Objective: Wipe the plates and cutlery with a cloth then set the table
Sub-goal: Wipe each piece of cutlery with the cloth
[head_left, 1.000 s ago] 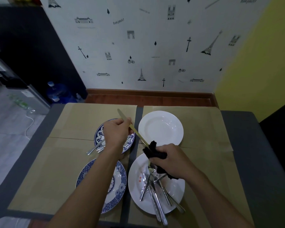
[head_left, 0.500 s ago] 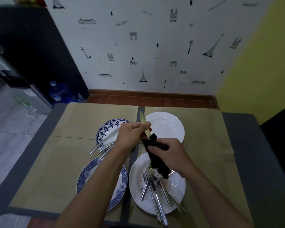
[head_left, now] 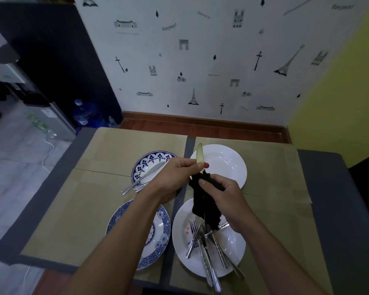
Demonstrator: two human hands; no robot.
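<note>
Overhead, a table knife (head_left: 199,155) is held nearly upright between two hands above the strip between the placemats (head_left: 115,158), its pale blade tip set against the rim of the far white plate (head_left: 228,167). The blade is pinched between thumb and fingers of the left hand (head_left: 179,173). The rest is wrapped in a black cloth (head_left: 202,201), which is gripped by the curled fingers of the right hand (head_left: 224,194) and hangs over the near white plate (head_left: 234,258). A cutlery pile (head_left: 207,250) is heaped on that plate, its upper ends hidden by the cloth. A second knife (head_left: 145,177) and forks (head_left: 140,187) are laid across the far blue-patterned plate (head_left: 149,161); the near blue-patterned plate (head_left: 160,237) is partly covered by the left forearm. Blue water bottles (head_left: 83,113) are seen on the floor beyond the table (head_left: 328,188). Since a second ago, the knife has been swung from a leftward slant, and the left hand shifted right, so the cutlery on the far blue-patterned plate is uncovered.
</note>
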